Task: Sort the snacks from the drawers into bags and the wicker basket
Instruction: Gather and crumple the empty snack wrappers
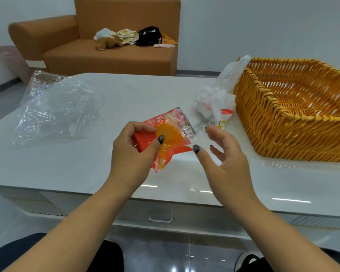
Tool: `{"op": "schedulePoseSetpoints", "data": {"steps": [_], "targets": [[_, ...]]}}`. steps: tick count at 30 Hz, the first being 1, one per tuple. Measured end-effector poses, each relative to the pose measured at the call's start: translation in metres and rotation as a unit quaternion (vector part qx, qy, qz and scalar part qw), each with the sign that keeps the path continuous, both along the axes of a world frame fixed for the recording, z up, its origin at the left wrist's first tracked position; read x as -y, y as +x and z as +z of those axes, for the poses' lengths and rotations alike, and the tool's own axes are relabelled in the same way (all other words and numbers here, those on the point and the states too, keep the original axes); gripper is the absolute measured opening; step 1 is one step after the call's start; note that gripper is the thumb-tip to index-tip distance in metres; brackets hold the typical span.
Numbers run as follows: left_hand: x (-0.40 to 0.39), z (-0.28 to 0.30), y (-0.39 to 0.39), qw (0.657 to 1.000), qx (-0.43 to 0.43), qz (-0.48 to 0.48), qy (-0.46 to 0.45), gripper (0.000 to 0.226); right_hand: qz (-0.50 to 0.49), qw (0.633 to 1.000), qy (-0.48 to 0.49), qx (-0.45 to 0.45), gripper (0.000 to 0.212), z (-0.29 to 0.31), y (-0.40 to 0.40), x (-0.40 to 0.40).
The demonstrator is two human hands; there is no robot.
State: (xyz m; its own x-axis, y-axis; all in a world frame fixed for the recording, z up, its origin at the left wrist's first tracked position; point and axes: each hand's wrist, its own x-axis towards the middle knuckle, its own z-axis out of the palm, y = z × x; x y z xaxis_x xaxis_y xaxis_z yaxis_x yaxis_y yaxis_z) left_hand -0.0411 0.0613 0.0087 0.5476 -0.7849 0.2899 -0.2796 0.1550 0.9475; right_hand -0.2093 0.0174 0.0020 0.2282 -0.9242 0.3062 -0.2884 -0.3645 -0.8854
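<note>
My left hand [132, 152] grips a red and orange snack packet [171, 134] above the white table [126, 91], thumb on top of the wrapper. To its right my right hand [226, 161] hovers with relaxed, spread fingers, holding nothing and just clear of the packet. The orange wicker basket [263, 114] stands at the table's right side, and the part of its inside that shows is bare. A crumpled white plastic bag [216, 101] lies against the basket's left wall. At the table's left lies a clear plastic bag [53, 108], loosely open.
A drawer handle [161, 214] shows on the table's front below my hands. Behind the table stands a brown sofa [110, 55] with a plush toy, papers and a black bag on it. A pink bin [14, 61] sits at the far left.
</note>
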Motion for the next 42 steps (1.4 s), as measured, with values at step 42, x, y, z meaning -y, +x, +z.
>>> {"op": "schedulePoseSetpoints", "data": {"steps": [42], "targets": [[0.005, 0.001, -0.032, 0.935, -0.256, -0.149, 0.194, 0.037, 0.015, 0.968, -0.249, 0.028, 0.016, 0.004, -0.016, 0.015]]}}
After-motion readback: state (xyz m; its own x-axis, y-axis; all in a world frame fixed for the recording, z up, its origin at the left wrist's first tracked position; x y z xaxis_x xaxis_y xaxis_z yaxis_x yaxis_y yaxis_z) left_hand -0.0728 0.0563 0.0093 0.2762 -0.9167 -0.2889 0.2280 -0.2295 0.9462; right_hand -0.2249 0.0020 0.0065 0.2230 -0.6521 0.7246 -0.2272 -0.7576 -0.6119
